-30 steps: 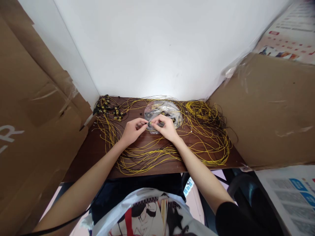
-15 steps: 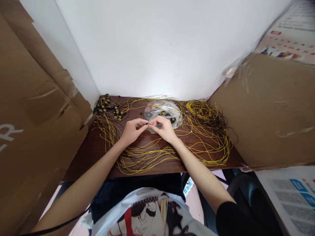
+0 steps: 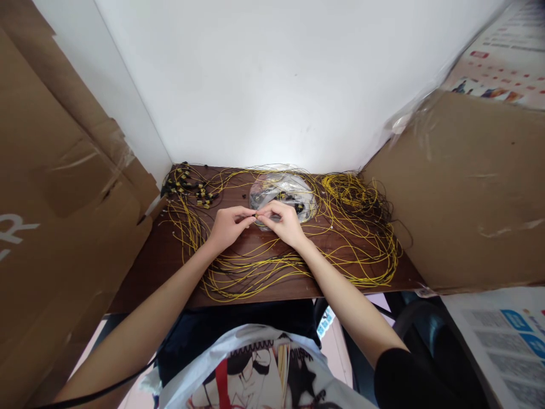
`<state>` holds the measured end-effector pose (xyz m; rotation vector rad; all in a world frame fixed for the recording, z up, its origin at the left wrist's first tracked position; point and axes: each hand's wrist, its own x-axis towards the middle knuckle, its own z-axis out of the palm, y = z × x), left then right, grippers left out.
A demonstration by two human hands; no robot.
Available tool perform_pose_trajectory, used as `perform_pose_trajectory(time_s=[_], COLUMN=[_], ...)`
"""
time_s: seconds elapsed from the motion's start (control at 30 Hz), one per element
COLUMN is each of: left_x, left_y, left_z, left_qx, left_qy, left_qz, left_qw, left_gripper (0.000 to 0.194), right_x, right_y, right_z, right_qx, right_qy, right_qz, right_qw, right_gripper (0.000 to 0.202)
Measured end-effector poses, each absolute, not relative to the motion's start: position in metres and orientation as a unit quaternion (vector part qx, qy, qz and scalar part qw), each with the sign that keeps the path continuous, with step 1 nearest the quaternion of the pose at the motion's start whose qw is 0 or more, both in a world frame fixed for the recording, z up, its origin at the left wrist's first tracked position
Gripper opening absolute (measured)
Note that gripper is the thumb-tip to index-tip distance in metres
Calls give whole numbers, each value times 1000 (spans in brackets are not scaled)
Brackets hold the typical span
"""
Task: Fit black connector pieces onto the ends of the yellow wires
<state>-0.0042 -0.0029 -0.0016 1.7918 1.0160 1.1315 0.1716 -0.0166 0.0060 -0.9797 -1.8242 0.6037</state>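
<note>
My left hand and my right hand meet fingertip to fingertip over the middle of the brown table. Both are closed in a pinch around a tiny dark and yellowish piece, mostly covered by the fingers and too small to name. Behind my right hand lies a clear plastic bag with small black and yellow parts in it. Yellow and black wires loop across the table around both hands.
Several black and yellow connectors lie at the back left. A coiled wire bundle is at the back right. Cardboard walls flank the table, and a white panel rises behind it.
</note>
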Motion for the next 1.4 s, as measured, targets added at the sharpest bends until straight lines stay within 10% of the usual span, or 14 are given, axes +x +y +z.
perform_pose_trajectory(time_s=[1.4], left_x=[-4], left_y=[3], left_z=[-7], left_qx=[738], left_qy=[375], left_qz=[439], left_qw=[350], left_gripper=[31], right_x=[167], right_y=[-9], right_z=[-2], right_qx=[-427], right_qy=[-635], right_qz=[344], right_qw=[544], right_gripper=[22])
